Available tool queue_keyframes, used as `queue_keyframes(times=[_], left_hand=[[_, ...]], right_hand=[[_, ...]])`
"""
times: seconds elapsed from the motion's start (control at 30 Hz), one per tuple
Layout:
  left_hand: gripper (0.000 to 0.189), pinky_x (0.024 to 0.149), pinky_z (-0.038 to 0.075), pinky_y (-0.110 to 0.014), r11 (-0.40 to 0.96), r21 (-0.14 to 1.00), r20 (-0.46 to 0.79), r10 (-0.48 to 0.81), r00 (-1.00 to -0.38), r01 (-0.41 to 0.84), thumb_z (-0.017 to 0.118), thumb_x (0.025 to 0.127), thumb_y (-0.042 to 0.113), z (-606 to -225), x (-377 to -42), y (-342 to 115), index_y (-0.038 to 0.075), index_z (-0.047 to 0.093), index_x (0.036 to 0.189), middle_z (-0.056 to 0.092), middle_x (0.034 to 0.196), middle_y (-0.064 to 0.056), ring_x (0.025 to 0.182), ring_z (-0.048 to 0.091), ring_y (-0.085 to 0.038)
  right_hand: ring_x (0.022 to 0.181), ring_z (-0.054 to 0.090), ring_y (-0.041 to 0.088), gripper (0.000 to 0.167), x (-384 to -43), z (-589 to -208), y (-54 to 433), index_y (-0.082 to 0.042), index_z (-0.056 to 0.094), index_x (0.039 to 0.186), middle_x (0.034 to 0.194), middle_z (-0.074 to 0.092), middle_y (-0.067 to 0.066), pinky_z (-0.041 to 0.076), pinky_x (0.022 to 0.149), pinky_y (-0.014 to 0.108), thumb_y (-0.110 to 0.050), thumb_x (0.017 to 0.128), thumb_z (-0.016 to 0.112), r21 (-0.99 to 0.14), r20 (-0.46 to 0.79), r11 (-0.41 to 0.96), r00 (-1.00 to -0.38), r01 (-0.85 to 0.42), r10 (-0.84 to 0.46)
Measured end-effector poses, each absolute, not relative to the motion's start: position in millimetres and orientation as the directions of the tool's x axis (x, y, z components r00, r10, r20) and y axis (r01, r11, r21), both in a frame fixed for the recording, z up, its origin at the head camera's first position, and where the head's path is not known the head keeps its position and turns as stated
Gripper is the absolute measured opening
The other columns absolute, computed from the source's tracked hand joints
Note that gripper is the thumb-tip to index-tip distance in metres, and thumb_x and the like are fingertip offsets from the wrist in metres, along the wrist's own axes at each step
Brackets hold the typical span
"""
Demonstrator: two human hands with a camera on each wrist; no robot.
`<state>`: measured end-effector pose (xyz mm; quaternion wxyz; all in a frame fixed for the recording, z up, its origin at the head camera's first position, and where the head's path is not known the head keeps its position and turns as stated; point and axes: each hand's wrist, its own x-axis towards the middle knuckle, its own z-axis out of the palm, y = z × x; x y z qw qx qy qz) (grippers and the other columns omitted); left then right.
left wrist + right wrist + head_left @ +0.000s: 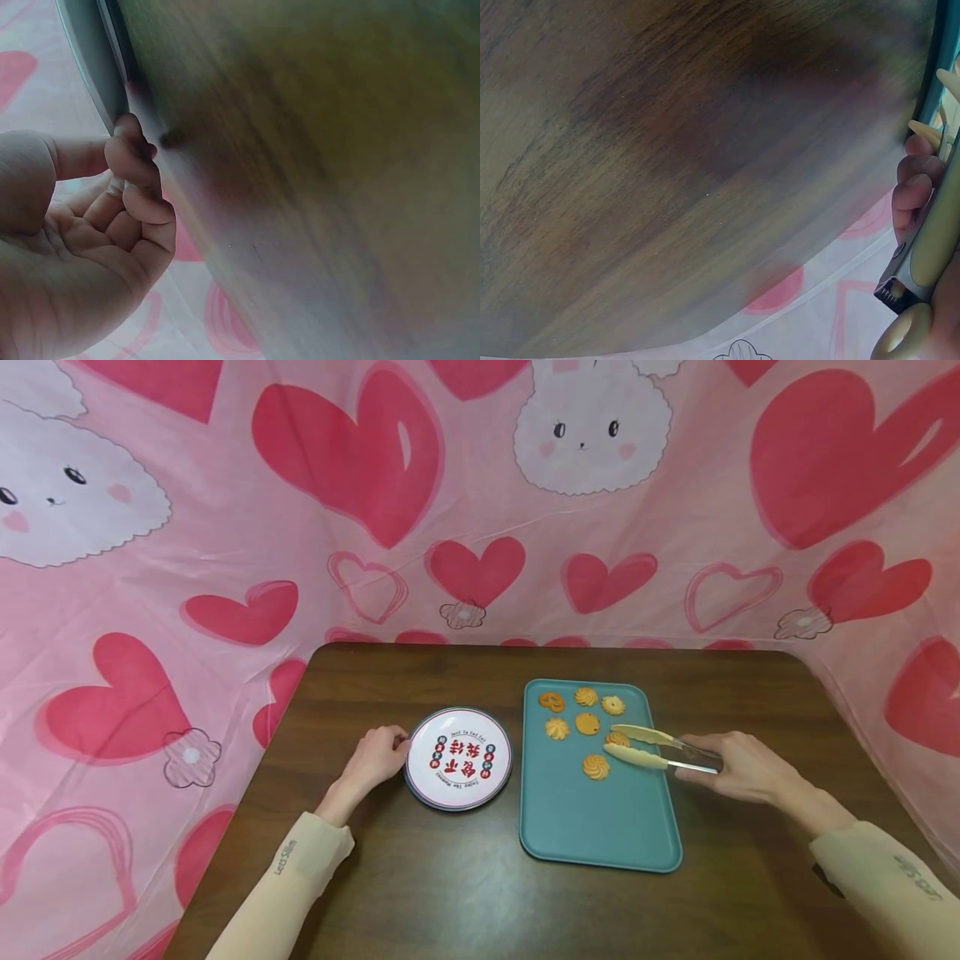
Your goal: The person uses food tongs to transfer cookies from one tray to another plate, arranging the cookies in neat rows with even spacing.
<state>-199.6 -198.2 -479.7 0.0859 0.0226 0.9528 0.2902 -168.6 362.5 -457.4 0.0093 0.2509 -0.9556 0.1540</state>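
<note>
Plate point(459, 758), head view: white with red characters, sitting on the tabletop point(450, 868) just left of the tray, and the left hand point(378, 754) has its left rim.
Tray point(600, 827), head view: blue-green, with seven cookies toward its far end, a pretzel-shaped cookie point(552, 702) in the far left corner.
Tongs point(639, 757), head view: in from the right they come, held by the right hand point(738, 764), pale tips parted over the tray.
Targeted cookie point(618, 740), head view: here's the one to watch, on the tray between those tips and partly hidden; whether the tips touch it, I cannot tell.
Step, head view: this reads as the lining-up for a pick, the cookie not yet lifted.
Next move, head view: I'd say it calls for a level, gentle squeeze, both tips on the cookie's sides, clear of the swirled cookie point(596, 767) nearer the person.
Rim, left wrist view: thumb and forefinger meet at the plate's edge, a light pinch by the look of it, the other fingers curled.
Handle, right wrist view: fingers wrap the tongs, the hand partly cut off at the frame's edge; the cookie's contact cannot be judged here.
</note>
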Motion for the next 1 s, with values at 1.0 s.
queue_keyframes(times=[1.0], left_hand=[[0.028,0.066,0.048,-0.034,0.823,0.568,-0.152,0.144,-0.978,0.033,0.061,0.098,0.015,-480,-197,-195,-0.003,0.066,0.118,0.066,0.087,-0.009,0.072,0.057,-0.021]], right_hand=[[0.075,0.065,0.013,0.065,-196,-414,321,-0.001,0.065,0.129,0.105,0.074,0.007,0.056,0.072,0.041,-0.042,0.082,0.081,-0.292,0.113,0.792,-0.842,-0.536,-0.528]])
